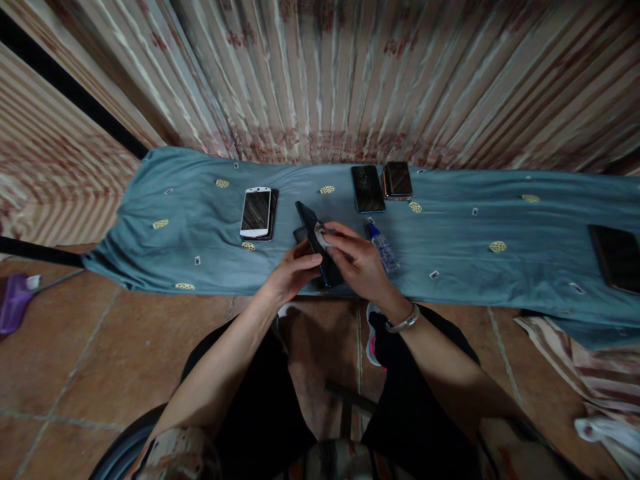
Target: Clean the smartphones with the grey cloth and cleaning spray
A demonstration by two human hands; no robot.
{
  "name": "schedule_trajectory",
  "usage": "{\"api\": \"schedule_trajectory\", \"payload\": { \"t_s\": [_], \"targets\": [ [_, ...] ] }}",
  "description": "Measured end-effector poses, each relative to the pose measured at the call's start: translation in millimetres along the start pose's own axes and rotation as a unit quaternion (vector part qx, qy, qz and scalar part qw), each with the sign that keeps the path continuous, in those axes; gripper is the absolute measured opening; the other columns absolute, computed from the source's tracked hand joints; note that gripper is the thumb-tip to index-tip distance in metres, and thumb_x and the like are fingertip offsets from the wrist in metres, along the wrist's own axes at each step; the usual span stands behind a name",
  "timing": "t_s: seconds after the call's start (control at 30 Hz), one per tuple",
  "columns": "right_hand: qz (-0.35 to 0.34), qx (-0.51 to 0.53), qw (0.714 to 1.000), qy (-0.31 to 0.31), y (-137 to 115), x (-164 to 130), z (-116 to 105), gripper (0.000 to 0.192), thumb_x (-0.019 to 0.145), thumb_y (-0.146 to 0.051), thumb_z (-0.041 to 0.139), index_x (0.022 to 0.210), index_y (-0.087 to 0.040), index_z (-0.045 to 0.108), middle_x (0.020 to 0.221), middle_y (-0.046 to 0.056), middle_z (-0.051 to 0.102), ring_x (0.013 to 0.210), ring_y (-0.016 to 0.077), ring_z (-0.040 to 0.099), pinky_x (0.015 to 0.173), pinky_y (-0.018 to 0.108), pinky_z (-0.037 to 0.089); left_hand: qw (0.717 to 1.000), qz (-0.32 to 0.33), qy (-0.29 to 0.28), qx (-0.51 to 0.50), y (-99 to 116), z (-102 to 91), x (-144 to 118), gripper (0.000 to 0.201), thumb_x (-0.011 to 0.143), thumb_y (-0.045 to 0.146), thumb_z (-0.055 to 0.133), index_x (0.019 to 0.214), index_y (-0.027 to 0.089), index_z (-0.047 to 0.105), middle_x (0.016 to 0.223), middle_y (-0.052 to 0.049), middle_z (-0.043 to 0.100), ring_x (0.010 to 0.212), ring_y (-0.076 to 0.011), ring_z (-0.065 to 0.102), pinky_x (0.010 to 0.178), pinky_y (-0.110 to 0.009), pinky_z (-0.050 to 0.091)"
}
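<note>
My left hand is closed around the lower left edge of a dark smartphone, which is held tilted above the cloth-covered bench. In the fingers of my right hand is a small white wad, perhaps cloth or tissue, pressed against the phone's face. Another dark flat thing, probably a phone, lies partly hidden beneath the held one. Just right of my right hand lies a small clear bottle with a blue cap.
A white phone rests on a dark one to the left. Behind the bottle are a black phone and a stack of phones. A dark tablet-like slab lies far right on the blue-green sheet. Pleated curtains hang behind.
</note>
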State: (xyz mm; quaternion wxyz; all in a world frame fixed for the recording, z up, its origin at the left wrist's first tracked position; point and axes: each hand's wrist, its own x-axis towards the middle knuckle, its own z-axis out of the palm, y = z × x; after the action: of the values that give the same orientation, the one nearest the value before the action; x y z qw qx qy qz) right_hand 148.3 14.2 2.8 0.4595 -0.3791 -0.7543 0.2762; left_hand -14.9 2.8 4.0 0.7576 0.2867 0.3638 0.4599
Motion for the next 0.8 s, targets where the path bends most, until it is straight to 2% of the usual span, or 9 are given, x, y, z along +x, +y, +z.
{"api": "schedule_trajectory", "payload": {
  "t_s": [0.17, 0.4, 0.53, 0.8],
  "targets": [
    [0.022, 0.061, 0.998, -0.008, -3.8, -0.7, -0.9, 0.028, 0.094, -0.028, 0.056, 0.117, -0.029, 0.071, 0.124, 0.004, 0.069, 0.116, 0.0187, 0.064, 0.102, 0.036, 0.051, 1.000, 0.007, 0.000, 0.009, -0.1, -4.5, 0.8, 0.056, 0.057, 0.027, 0.085, 0.110, 0.020, 0.069, 0.112, -0.006, 0.071, 0.112, -0.0283, 0.062, 0.095, -0.040, 0.048],
    [0.029, 0.136, 0.990, -0.033, -10.6, -3.4, -4.7, 0.028, 0.092, -0.025, 0.058, 0.116, -0.029, 0.071, 0.124, 0.003, 0.069, 0.116, 0.0174, 0.063, 0.102, 0.035, 0.051, 0.999, 0.027, 0.019, 0.018, 4.9, -8.1, 1.1, 0.049, 0.052, 0.026, 0.087, 0.098, 0.021, 0.070, 0.102, -0.003, 0.071, 0.097, -0.0215, 0.065, 0.081, -0.030, 0.050],
    [0.026, 0.176, 0.983, -0.040, -13.0, -5.5, -6.6, 0.030, 0.091, -0.021, 0.058, 0.116, -0.030, 0.071, 0.126, 0.002, 0.068, 0.117, 0.0163, 0.063, 0.102, 0.033, 0.051, 0.999, 0.037, 0.026, 0.021, 8.5, -7.8, 1.1, 0.046, 0.052, 0.025, 0.087, 0.094, 0.020, 0.070, 0.097, -0.002, 0.072, 0.093, -0.0194, 0.066, 0.081, -0.029, 0.050],
    [0.035, 0.184, 0.981, -0.054, -20.3, -9.1, -8.2, 0.026, 0.089, -0.023, 0.063, 0.113, -0.030, 0.073, 0.123, 0.003, 0.069, 0.114, 0.0170, 0.065, 0.099, 0.033, 0.053, 0.996, 0.066, 0.051, 0.016, 14.3, -10.4, 2.7, 0.044, 0.052, 0.022, 0.087, 0.093, 0.019, 0.069, 0.093, -0.001, 0.073, 0.083, -0.0155, 0.066, 0.074, -0.026, 0.051]
  ]
}}
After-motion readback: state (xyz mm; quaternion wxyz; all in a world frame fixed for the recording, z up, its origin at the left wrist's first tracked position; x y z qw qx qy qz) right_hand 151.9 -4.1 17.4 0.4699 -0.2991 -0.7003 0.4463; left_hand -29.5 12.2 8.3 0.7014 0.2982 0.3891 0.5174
